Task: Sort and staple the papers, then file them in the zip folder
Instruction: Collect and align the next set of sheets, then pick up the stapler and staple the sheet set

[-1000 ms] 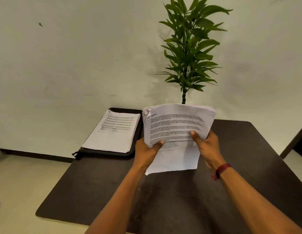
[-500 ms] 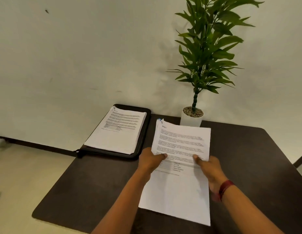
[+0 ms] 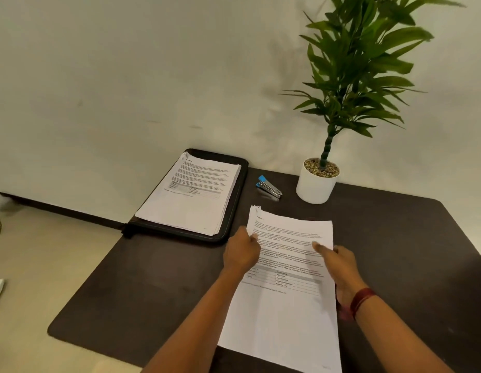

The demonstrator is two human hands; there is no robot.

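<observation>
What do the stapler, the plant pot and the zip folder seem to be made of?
Stapler: shiny body, apparently metal, with blue plastic-looking end pieces. Plant pot: smooth matte white, ceramic or plastic; cannot tell. Zip folder: black, faint sheen, probably faux leather or fabric.

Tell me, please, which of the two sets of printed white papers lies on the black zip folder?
The left stack; the nearer set lies on the dark table, held by the left hand and right hand.
</observation>
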